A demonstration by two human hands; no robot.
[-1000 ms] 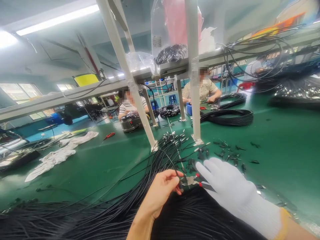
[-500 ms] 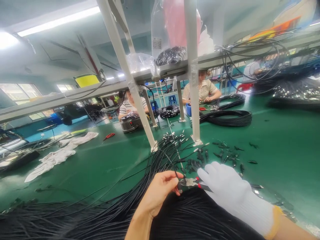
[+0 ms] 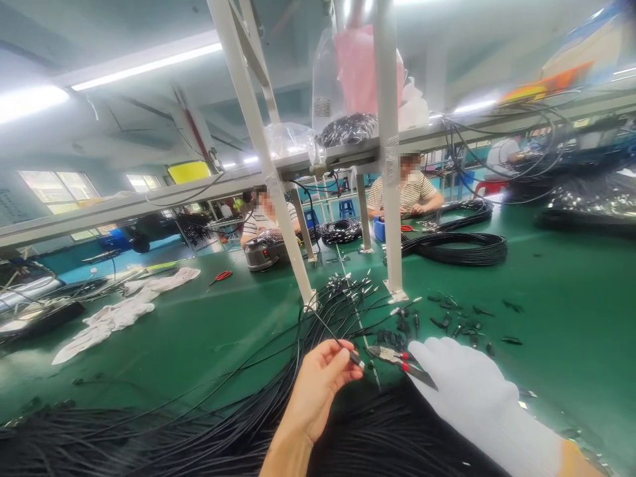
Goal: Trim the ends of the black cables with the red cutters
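Observation:
Between thumb and fingers, my bare left hand point(image 3: 315, 377) pinches a black cable near its end, where a small plug point(image 3: 356, 359) with a silver tip sticks out to the right. My right hand point(image 3: 467, 387), in a white knitted glove, is wrapped round red-and-black handled cutting pliers point(image 3: 390, 355). Their jaws lie just right of the plug, apart from it. Under and beside both hands runs a thick bundle of black cables point(image 3: 268, 387). Several silver-tipped cable ends point(image 3: 350, 286) fan out ahead. Small black pieces point(image 3: 454, 324) lie scattered beyond the glove.
White shelf posts point(image 3: 395, 265) stand on the green table point(image 3: 209, 331). Coiled black cables point(image 3: 462, 250) lie at the back right. White gloves point(image 3: 119, 318) and red-handled scissors point(image 3: 222, 276) lie on the left. Two people sit across the table behind a dark machine point(image 3: 265, 255).
The pliers have drawn away to the right from the cable end in my left hand. The plug's silver tip now shows plainly. The view has tilted up slightly.

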